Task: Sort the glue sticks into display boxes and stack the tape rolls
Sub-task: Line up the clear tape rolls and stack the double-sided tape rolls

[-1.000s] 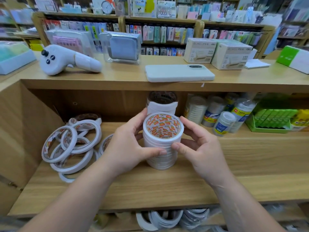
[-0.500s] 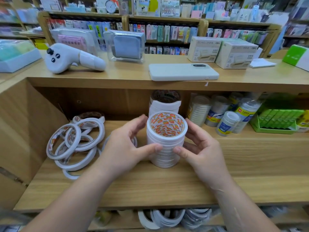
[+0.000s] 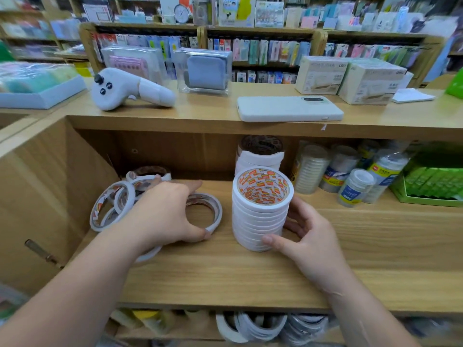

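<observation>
The right hand (image 3: 309,237) is cupping the tall stack of white tape rolls with orange-printed cores (image 3: 260,216), which is standing upright around the middle of the light wooden shelf (image 3: 250,279). Its grip is curling round the stack: the thumb is pressing the near lower side while the fingers are wrapping behind the right flank. The left hand (image 3: 162,214) is reaching palm-down toward the shelf's left end, its forearm crossing the front edge. Its grip is spanning a thin white tape roll lying flat (image 3: 218,214) just left of the stack, with the thumb tip pinching the near rim and the fingers arching over the far side. A loose heap of thin white tape rolls (image 3: 112,206) is leaning near the shelf's left wall, partly under that hand. At the shelf's right end, a green display box of glue sticks (image 3: 426,199) is sitting toward the back.
</observation>
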Demonstrator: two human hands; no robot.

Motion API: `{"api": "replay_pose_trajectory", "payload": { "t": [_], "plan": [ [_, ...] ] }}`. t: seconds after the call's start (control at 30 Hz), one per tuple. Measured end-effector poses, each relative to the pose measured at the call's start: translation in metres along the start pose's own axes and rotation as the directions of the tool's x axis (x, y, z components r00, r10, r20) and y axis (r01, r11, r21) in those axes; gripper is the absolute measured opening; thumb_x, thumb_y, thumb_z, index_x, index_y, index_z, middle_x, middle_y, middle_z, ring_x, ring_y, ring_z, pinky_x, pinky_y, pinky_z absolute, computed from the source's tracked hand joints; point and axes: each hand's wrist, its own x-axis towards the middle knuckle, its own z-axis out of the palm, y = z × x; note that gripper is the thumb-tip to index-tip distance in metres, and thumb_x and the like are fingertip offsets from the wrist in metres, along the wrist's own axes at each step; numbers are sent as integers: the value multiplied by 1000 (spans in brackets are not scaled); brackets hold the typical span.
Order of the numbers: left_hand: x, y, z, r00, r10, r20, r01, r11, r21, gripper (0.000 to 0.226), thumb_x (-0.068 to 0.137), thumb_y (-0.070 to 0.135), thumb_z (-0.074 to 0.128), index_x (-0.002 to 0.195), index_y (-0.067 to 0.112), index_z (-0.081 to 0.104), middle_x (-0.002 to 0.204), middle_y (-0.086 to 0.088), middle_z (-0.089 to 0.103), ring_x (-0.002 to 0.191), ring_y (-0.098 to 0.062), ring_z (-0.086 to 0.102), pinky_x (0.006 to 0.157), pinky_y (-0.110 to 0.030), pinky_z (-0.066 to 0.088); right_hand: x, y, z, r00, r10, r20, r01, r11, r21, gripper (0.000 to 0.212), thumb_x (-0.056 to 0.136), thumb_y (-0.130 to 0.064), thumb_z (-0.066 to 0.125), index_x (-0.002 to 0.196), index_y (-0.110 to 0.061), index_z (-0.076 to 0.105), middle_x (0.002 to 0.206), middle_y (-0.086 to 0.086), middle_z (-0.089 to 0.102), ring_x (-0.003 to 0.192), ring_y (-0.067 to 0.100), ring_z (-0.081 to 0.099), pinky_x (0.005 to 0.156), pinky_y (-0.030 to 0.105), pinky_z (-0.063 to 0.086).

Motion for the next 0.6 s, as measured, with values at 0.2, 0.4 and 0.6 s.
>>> {"api": "replay_pose_trajectory", "payload": {
  "t": [0.2, 0.4, 0.6],
  "plan": [
    [-8, 14, -14, 933, -37, -359, -244, 669, -703, 107, 48, 56, 88, 144, 26, 52, 123, 12, 68, 116, -2, 63, 99, -28, 51, 1, -2, 0, 999, 9, -34, -7, 998, 57, 98, 62, -55, 88, 143, -16, 50, 133, 0, 65, 122, 16, 63, 104, 44, 51],
    [18, 70, -30, 940, 158, -302, -315, 742, -591, 106, 50, 59, 84, 146, 32, 49, 125, 16, 64, 111, 9, 60, 93, -13, 49, 0, -5, -2, 999, 25, -41, -20, 993, 118, 84, 71, -42, 82, 143, -13, 50, 132, -4, 66, 121, 13, 63, 96, 26, 52],
    [25, 85, -30, 944, 235, -231, -311, 864, -395, 96, 53, 60, 76, 141, 27, 55, 131, 16, 60, 120, 2, 52, 105, -24, 44, 0, -2, -4, 999, 16, -44, -8, 984, 177, 79, 72, -38, 80, 140, -12, 52, 127, -3, 69, 118, 17, 66, 91, 26, 54]
  ]
}}
